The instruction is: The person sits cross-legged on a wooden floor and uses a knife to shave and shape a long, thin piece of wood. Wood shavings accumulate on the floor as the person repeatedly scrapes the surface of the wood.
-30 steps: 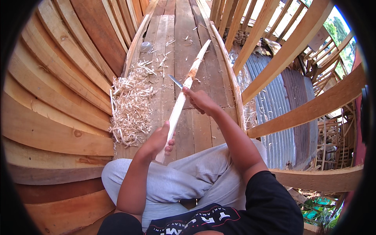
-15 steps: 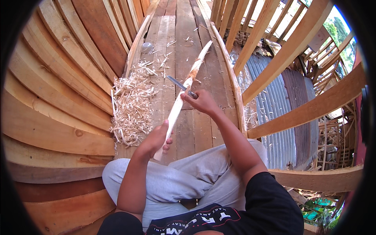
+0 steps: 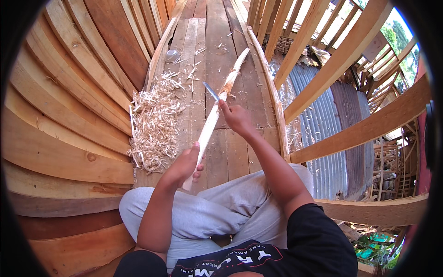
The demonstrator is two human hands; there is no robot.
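A long, pale, partly shaved wooden stick (image 3: 210, 123) slants from near my lap up to the right, its pointed far end lying over the planks. Rough brown bark is left around a spot (image 3: 227, 87) beyond its middle. My left hand (image 3: 188, 162) is wrapped round the near end of the stick. Closed on a knife, my right hand (image 3: 235, 116) is at the stick's middle; the handle is mostly hidden by the fingers. The knife blade (image 3: 211, 90) points up and left, lying against the wood just short of the bark.
A heap of wood shavings (image 3: 157, 122) lies on the plank floor (image 3: 221, 152) at the left, with a small clear cup (image 3: 172, 56) beyond it. Curved wooden ribs (image 3: 69, 143) rise on the left; spaced ribs (image 3: 341, 60) stand on the right, above corrugated metal sheets (image 3: 323, 138).
My right hand and the knife have shifted slightly up along the stick toward the bark, and the blade has turned steeper. My left hand stays in place on the stick.
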